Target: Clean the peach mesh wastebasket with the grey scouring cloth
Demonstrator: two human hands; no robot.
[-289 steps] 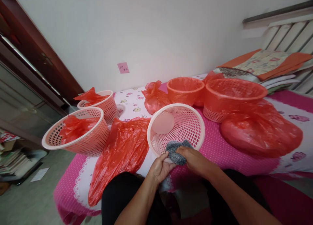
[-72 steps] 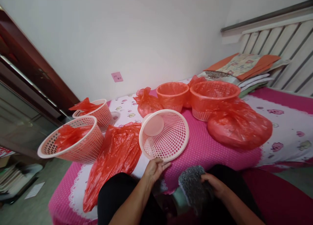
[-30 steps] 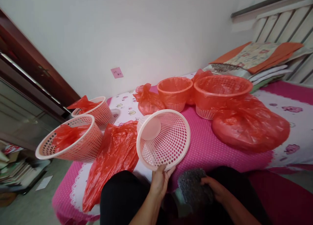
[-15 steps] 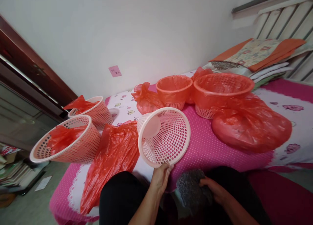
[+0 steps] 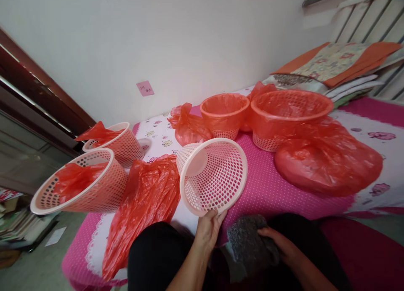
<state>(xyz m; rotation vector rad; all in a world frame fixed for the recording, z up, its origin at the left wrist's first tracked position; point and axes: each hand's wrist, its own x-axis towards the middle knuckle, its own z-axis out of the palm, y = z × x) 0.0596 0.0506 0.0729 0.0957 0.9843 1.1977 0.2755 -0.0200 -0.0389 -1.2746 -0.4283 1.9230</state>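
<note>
My left hand (image 5: 208,228) grips the lower rim of a pale pink perforated plastic basket (image 5: 217,183). The basket is tipped on its side with its mouth toward me, and nothing shows inside it. Low at the right, my right hand (image 5: 277,239) is closed on a dark grey cloth (image 5: 251,240), held over the gap between my knees. A flattened red plastic bag (image 5: 151,194) lies to the left of the tipped basket, one end hanging over the bed's edge.
Two baskets holding red bags stand at left, the nearer basket (image 5: 110,190) tilted. A smaller bag-lined basket (image 5: 224,110) and a larger lined basket (image 5: 290,108) stand behind. A filled red bag (image 5: 328,164) rests on the bed (image 5: 252,181) at right, near folded bedding (image 5: 341,65).
The view has shifted slightly. The grey cloth in my right hand has changed shape a little; my left hand keeps its hold on the basket rim.
</note>
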